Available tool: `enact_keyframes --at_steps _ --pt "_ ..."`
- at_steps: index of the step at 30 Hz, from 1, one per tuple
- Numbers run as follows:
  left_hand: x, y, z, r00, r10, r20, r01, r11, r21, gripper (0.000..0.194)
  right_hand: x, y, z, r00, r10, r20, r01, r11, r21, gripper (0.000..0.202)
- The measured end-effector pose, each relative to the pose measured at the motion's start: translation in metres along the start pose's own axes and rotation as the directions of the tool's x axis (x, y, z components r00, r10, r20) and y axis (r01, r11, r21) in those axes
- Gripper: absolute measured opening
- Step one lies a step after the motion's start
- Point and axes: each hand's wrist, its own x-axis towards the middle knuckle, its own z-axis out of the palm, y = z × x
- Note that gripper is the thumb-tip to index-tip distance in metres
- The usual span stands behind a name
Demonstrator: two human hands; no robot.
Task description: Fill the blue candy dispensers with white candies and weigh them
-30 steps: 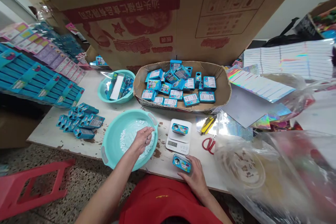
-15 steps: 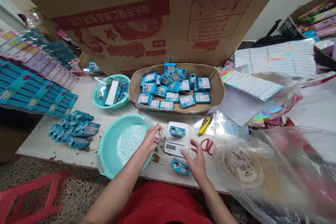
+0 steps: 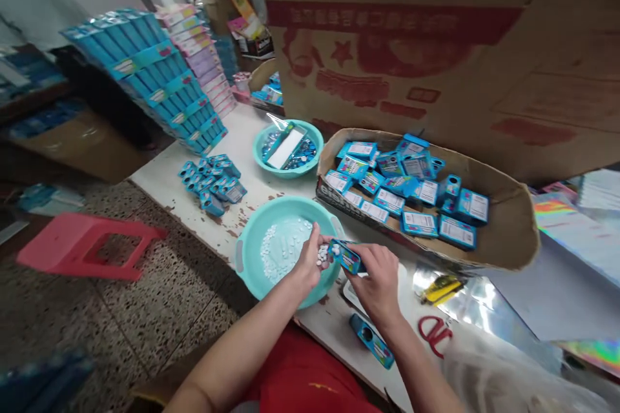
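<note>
My left hand (image 3: pixel 310 264) is cupped around several small white candies (image 3: pixel 323 257), above the right side of a turquoise basin (image 3: pixel 252 271). More white candies lie scattered on the basin's floor. Between the fingers of my right hand (image 3: pixel 380 274) is a small blue candy box (image 3: pixel 347 259), tilted with its round hole towards the left palm; white candies show at the hole. Below the right hand, a white digital scale (image 3: pixel 352 297) is mostly covered. Another blue box (image 3: pixel 372 340) rests on the table near its front edge.
A cut-down carton (image 3: pixel 504 232) holds many blue boxes. Behind it rises a large cardboard carton (image 3: pixel 465 90). A smaller turquoise bowl (image 3: pixel 288 173), grouped blue boxes (image 3: pixel 213 184) and stacked displays (image 3: pixel 159 84) stand leftward. Red scissors (image 3: pixel 436 335) and a yellow cutter (image 3: pixel 442 290) lie right.
My right hand has picked the blue box up off the scale and brought it left, against the candies in my left hand. The head view has turned to the left.
</note>
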Motion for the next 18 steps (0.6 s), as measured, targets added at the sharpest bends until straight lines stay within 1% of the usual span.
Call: enact_keyframes --at_steps 2,4,6,8,9,10,11,12,13,14,15,16,17,18 --pt "0.003 0.004 -0.005 0.999 0.02 -0.045 -0.021 0.999 -0.036 0.055 0.007 -0.006 0.015 0.998 -0.019 0.059 0.022 0.998 -0.064 0.013" --pt "0.007 0.007 -0.012 0.998 0.018 -0.052 -0.022 0.997 -0.072 0.05 0.009 -0.007 0.028 0.996 -0.012 0.093 0.02 0.996 -0.087 0.013" --pt "0.009 0.01 -0.019 0.999 0.003 -0.035 -0.006 0.995 -0.097 0.044 0.01 -0.007 0.035 0.995 0.002 0.097 0.006 0.997 -0.079 0.014" --pt "0.006 0.014 -0.027 1.0 0.001 -0.014 -0.002 0.998 -0.07 0.043 0.011 -0.009 0.035 0.994 0.036 0.099 -0.032 0.999 -0.035 0.014" --pt "0.003 0.016 -0.03 1.0 0.029 -0.003 -0.03 0.999 -0.028 0.042 0.012 -0.009 0.034 0.993 0.062 0.097 -0.063 0.998 0.008 0.015" --pt "-0.002 0.02 -0.034 0.996 0.086 0.014 -0.087 0.996 0.037 0.041 0.012 -0.01 0.032 0.991 0.097 0.094 -0.104 0.993 0.064 0.017" --pt "-0.007 0.024 -0.037 0.985 0.165 0.052 -0.171 0.976 0.131 0.038 0.012 -0.01 0.03 0.986 0.138 0.092 -0.149 0.98 0.128 0.02" --pt "-0.013 0.028 -0.04 0.96 0.255 0.116 -0.277 0.927 0.253 0.035 0.012 -0.01 0.028 0.979 0.179 0.093 -0.194 0.962 0.192 0.023" --pt "-0.019 0.032 -0.042 0.919 0.336 0.208 -0.393 0.835 0.386 0.03 0.011 -0.009 0.027 0.972 0.212 0.098 -0.23 0.941 0.248 0.026" --pt "-0.025 0.037 -0.043 0.865 0.388 0.318 -0.501 0.699 0.51 0.024 0.009 -0.009 0.026 0.966 0.237 0.105 -0.258 0.921 0.292 0.028" --pt "-0.029 0.04 -0.044 0.807 0.403 0.431 -0.59 0.533 0.607 0.019 0.008 -0.009 0.026 0.96 0.256 0.113 -0.279 0.903 0.325 0.03" --pt "-0.033 0.043 -0.044 0.752 0.385 0.535 -0.656 0.357 0.665 0.016 0.005 -0.009 0.027 0.955 0.272 0.12 -0.297 0.887 0.353 0.033" --pt "-0.036 0.045 -0.043 0.708 0.346 0.616 -0.696 0.191 0.692 0.016 0.003 -0.009 0.029 0.948 0.292 0.126 -0.318 0.87 0.378 0.035" --pt "-0.038 0.047 -0.042 0.681 0.293 0.671 -0.711 0.049 0.701 0.017 0.0 -0.01 0.031 0.938 0.32 0.132 -0.345 0.849 0.4 0.037"
